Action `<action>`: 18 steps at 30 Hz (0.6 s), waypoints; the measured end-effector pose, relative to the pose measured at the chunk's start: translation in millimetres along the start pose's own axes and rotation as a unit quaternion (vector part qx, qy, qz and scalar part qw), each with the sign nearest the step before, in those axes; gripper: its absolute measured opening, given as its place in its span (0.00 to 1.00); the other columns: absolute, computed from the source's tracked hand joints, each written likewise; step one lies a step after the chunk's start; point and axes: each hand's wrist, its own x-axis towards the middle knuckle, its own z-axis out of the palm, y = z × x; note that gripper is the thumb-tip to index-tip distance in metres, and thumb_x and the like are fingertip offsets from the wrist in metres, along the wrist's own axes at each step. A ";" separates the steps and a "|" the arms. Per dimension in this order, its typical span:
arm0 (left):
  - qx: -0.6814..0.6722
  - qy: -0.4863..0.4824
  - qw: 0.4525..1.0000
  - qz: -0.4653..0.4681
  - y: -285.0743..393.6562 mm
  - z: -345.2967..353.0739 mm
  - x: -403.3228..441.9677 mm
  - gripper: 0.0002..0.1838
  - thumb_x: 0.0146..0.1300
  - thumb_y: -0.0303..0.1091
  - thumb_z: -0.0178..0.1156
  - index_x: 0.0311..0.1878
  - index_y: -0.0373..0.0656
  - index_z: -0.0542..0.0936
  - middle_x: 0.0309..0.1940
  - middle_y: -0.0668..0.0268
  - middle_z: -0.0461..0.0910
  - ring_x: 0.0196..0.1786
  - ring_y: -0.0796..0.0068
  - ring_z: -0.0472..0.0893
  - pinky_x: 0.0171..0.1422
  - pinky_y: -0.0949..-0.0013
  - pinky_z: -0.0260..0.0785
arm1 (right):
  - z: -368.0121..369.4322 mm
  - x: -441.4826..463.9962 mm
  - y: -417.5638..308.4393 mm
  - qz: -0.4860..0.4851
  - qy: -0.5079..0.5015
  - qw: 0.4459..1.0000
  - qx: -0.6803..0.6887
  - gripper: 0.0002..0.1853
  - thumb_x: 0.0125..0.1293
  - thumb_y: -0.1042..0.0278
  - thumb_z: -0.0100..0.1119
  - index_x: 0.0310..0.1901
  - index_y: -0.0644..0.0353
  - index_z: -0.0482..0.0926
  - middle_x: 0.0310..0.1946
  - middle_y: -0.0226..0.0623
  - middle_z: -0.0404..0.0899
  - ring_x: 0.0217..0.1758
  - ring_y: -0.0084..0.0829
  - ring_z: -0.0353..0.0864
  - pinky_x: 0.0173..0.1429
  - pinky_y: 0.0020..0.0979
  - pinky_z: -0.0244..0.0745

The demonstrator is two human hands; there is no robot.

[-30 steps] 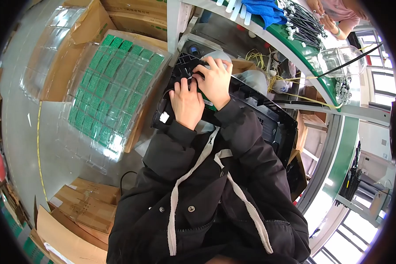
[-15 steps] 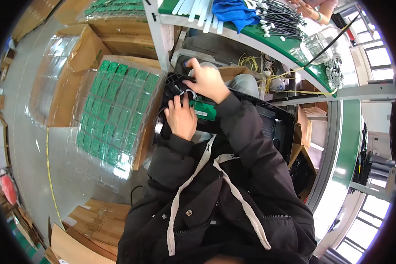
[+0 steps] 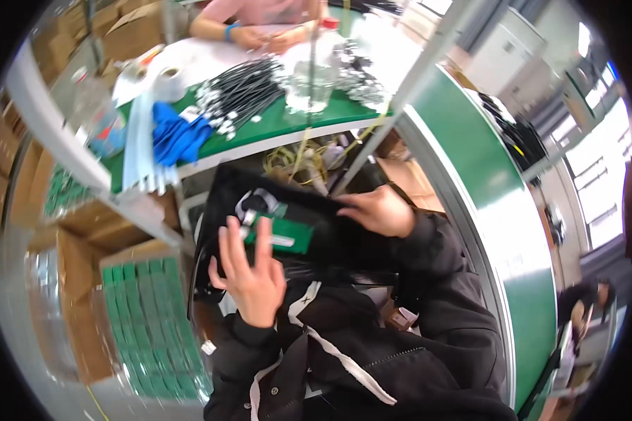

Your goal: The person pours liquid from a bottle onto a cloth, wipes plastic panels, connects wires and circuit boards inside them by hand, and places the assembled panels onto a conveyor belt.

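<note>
A black plastic housing [image 3: 225, 193] is tilted in front of my body, blurred by motion. Inside it shows a green circuit board [image 3: 295, 235] with a white label, and a loop of black and white cable [image 3: 256, 200] beside the board. My left hand [image 3: 253, 277] lies over the near left part of the housing, fingers spread, fingertips by the board's left end. My right hand [image 3: 383, 210] grips the housing's right side, thumb and fingers closed at the edge. What lies under the right hand's fingers is hidden.
A tray of green circuit boards [image 3: 144, 323] sits to the left by cardboard boxes [image 3: 77, 288]. Ahead, a green bench [image 3: 249, 130] bears a blue cloth [image 3: 179, 133], black cables [image 3: 242, 88] and bottles. Another person's hands [image 3: 270, 38] work across it. A metal post [image 3: 428, 63] rises at the right.
My view has swung up and to the right. My right hand has left the cable area beside my left hand and now holds the housing's right side. My left hand's fingers have spread.
</note>
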 end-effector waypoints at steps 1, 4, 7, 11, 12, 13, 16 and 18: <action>-0.045 0.041 0.997 0.054 18.5 -8.9 6.1 0.27 0.58 0.30 0.49 0.63 0.59 0.72 0.63 0.58 0.66 0.63 0.62 0.67 0.67 0.51 0.46 | -28.7 -14.8 -1.3 0.040 0.079 0.996 0.013 0.12 0.59 0.63 0.64 0.39 0.62 0.80 0.22 0.46 0.78 0.20 0.42 0.79 0.27 0.36 0.74; -0.089 0.194 0.945 0.249 51.0 -11.3 11.6 0.22 0.66 0.33 0.41 0.60 0.68 0.73 0.56 0.65 0.73 0.59 0.68 0.71 0.70 0.50 0.42 | -115.8 -65.7 1.3 0.270 0.217 0.937 -0.048 0.14 0.59 0.66 0.64 0.24 0.68 0.77 0.11 0.40 0.64 0.17 0.25 0.59 0.23 0.30 0.60; -0.150 0.183 0.942 0.238 60.9 -4.5 3.1 0.20 0.63 0.35 0.43 0.55 0.67 0.76 0.53 0.67 0.74 0.58 0.70 0.71 0.68 0.52 0.44 | -186.3 -132.7 60.5 0.348 0.424 0.836 -0.001 0.20 0.64 0.58 0.61 0.22 0.67 0.76 0.16 0.23 0.69 0.21 0.14 0.62 0.24 0.26 0.57; -0.192 0.097 0.957 0.194 68.7 11.2 4.0 0.21 0.54 0.35 0.51 0.53 0.58 0.79 0.55 0.62 0.74 0.59 0.66 0.71 0.67 0.55 0.46 | -261.3 -209.6 157.1 0.496 0.421 0.740 -0.170 0.22 0.64 0.51 0.57 0.36 0.67 0.81 0.25 0.43 0.82 0.28 0.30 0.82 0.34 0.33 0.70; -0.192 0.079 0.961 0.183 69.1 16.5 4.7 0.22 0.52 0.35 0.52 0.52 0.56 0.79 0.55 0.61 0.74 0.59 0.65 0.71 0.66 0.56 0.46 | -270.5 -232.2 200.9 0.531 0.359 0.713 -0.285 0.22 0.63 0.50 0.56 0.31 0.66 0.81 0.23 0.47 0.80 0.28 0.41 0.82 0.34 0.38 0.72; -0.199 0.073 0.959 0.186 68.1 21.0 6.4 0.23 0.52 0.33 0.51 0.53 0.52 0.79 0.55 0.59 0.73 0.60 0.62 0.71 0.64 0.57 0.48 | -259.9 -234.5 215.0 0.447 0.324 0.730 -0.403 0.22 0.61 0.51 0.55 0.24 0.65 0.80 0.19 0.49 0.77 0.28 0.47 0.80 0.34 0.44 0.73; -0.172 0.037 0.970 0.170 59.2 22.5 10.4 0.23 0.51 0.29 0.51 0.54 0.49 0.78 0.57 0.57 0.71 0.60 0.59 0.70 0.62 0.55 0.51 | -247.0 -294.3 370.5 0.514 0.313 0.676 -0.424 0.18 0.52 0.56 0.54 0.26 0.68 0.81 0.31 0.57 0.80 0.35 0.53 0.82 0.40 0.46 0.77; -0.138 0.017 0.980 0.139 41.5 27.5 7.0 0.24 0.51 0.27 0.51 0.54 0.47 0.77 0.57 0.57 0.70 0.61 0.57 0.69 0.63 0.54 0.51 | -231.6 -260.5 358.7 0.653 0.385 0.596 -0.265 0.18 0.50 0.61 0.50 0.34 0.66 0.83 0.38 0.59 0.80 0.47 0.54 0.80 0.54 0.44 0.74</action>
